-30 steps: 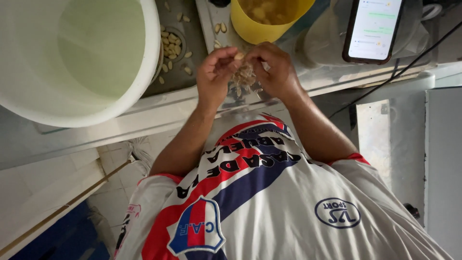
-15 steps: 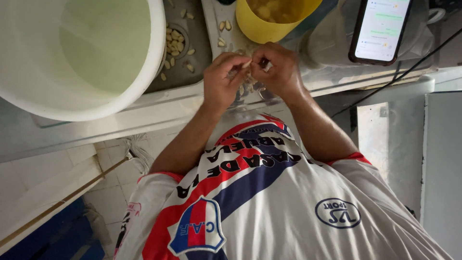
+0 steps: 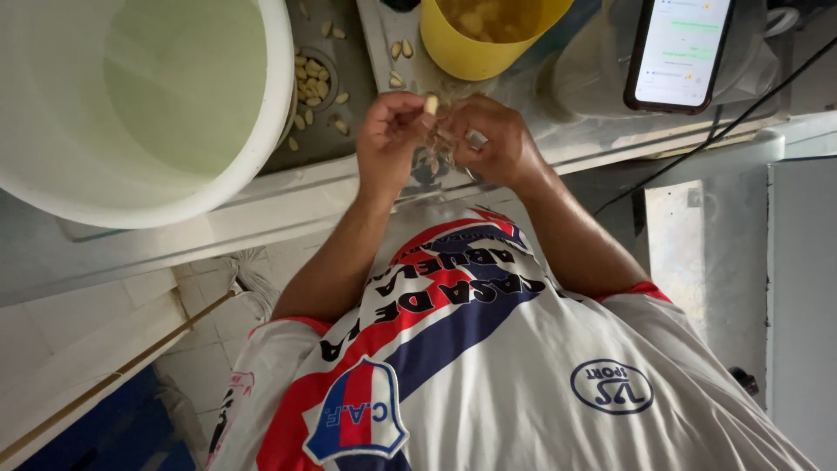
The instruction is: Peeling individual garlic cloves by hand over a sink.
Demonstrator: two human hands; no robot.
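The two hands are a little further apart than a moment ago, when they were pressed close together. Now a pale peeled clove [image 3: 430, 104] sticks up between them, so it looks like the skin has just come off this one.

The left hand [image 3: 390, 138] pinches the clove at its top, with fingers curled in. The right hand [image 3: 490, 139] is curled too and pinches thin bits of skin [image 3: 436, 144] just beside it. Both hands are held up over the edge of the surface [image 3: 558, 148].

A yellow cup [image 3: 475, 52] stands just behind the hands. It holds pale pieces in water, though they are blurry. A big white bucket [image 3: 261, 131] sits to the left. It looks empty inside, with a greenish tint. Next to it is a small round dish [image 3: 307, 77] full of little cloves, and more cloves [image 3: 399, 51] lie loose around it. A phone [image 3: 680, 52] leans up on the right, with its screen lit.
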